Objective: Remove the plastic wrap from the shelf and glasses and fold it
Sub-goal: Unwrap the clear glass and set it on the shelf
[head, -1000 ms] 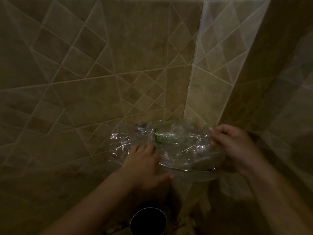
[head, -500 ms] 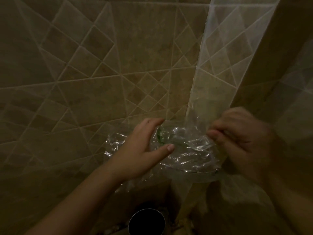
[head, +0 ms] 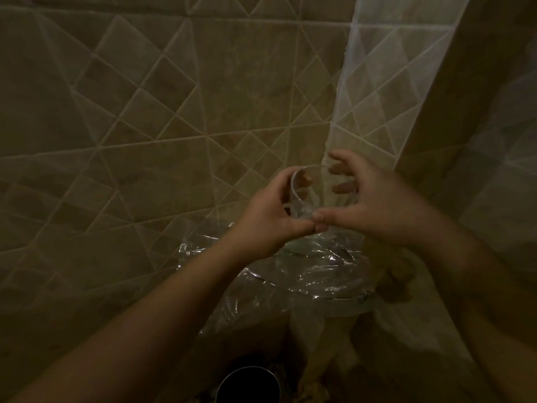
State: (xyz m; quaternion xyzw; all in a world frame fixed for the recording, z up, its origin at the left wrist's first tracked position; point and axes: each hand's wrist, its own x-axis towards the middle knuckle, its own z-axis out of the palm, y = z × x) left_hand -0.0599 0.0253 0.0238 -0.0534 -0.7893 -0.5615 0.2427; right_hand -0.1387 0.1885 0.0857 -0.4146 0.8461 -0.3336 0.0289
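A clear drinking glass [head: 312, 187] is held up in front of the tiled corner, above the shelf. My left hand [head: 267, 219] grips its left side and my right hand [head: 366, 205] wraps its right side; the thumbs meet at its lower edge. Crinkled clear plastic wrap [head: 305, 271] lies over the corner glass shelf [head: 343, 299] below my hands and hangs down past its metal rim. Whether wrap still clings to the glass is unclear in the dim light.
Tiled walls meet in a corner behind the shelf, with a lighter tile strip [head: 377, 82] running up it. A dark round metal cup or can [head: 248, 385] stands below the shelf at the bottom edge. The scene is dim.
Both hands rose from the wrap on the shelf and came together; they now hold a clear glass lifted above the shelf. The camera view moved closer.
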